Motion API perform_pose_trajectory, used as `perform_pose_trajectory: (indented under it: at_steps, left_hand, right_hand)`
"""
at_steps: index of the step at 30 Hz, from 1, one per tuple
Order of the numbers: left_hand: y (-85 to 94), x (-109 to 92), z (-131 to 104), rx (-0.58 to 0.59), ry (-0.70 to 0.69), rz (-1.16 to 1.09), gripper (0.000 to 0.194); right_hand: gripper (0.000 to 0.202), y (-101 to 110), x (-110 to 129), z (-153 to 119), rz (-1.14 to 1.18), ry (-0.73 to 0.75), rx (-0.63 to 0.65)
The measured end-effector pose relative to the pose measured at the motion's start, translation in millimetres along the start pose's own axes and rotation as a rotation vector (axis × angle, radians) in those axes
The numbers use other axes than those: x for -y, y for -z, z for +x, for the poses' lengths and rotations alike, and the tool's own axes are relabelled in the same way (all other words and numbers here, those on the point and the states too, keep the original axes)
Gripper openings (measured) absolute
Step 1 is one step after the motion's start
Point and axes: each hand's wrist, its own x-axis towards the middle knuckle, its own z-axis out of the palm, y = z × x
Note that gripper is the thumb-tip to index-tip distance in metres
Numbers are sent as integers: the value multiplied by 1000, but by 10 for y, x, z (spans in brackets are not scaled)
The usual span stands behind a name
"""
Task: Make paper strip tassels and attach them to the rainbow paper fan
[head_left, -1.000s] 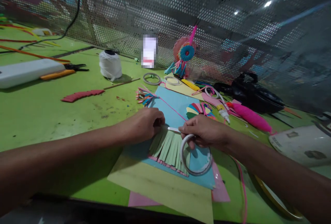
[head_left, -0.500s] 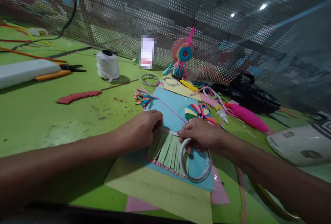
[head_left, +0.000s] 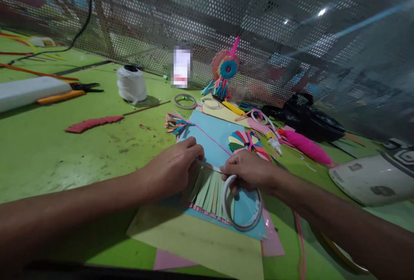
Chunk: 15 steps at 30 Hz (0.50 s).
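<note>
A pale green strip of fringed paper (head_left: pixel 207 189), pink at its cut ends, lies over blue sheets (head_left: pixel 247 204). Along its top edge runs a narrow white band of tape. My left hand (head_left: pixel 176 163) is closed at the band's left end, its fingertips mostly hidden behind the knuckles. At the right end my right hand (head_left: pixel 250 170) pinches, with a roll of tape (head_left: pixel 227 202) hanging from its fingers over the fringe. Just beyond the hands, a pink string joins a paper tassel (head_left: pixel 177 124) on the left to a multicoloured paper bundle (head_left: pixel 249 143) on the right.
A white spool of thread (head_left: pixel 131 85), pliers (head_left: pixel 86 86) and a red folded paper strip (head_left: pixel 93 124) lie to the left. Glue (head_left: pixel 274 142), pink yarn (head_left: pixel 305 147), a black bag-like object (head_left: pixel 304 116) and a white helmet-like shell (head_left: pixel 371 178) are at right. Perforated metal stands behind.
The view has shifted slightly, so everything sits a little farther left. Both hands keep nearly the same place and grip at the ends of the tape band.
</note>
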Motion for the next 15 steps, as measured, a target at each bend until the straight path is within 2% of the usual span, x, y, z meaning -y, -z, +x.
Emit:
perform_pose_trajectory:
  at_steps: [3, 7, 15]
  left_hand:
    - [-15, 2, -12, -10, -82, -12, 25]
    - [-7, 0, -15, 33, -199, -6, 30]
    - [-6, 27, -6, 113, -244, 92, 25]
  right_hand:
    - [24, -5, -1, -4, 10, 2, -3]
    - [23, -7, 5, 4, 5, -5, 3]
    - [22, 2, -25, 33, 0, -4, 5]
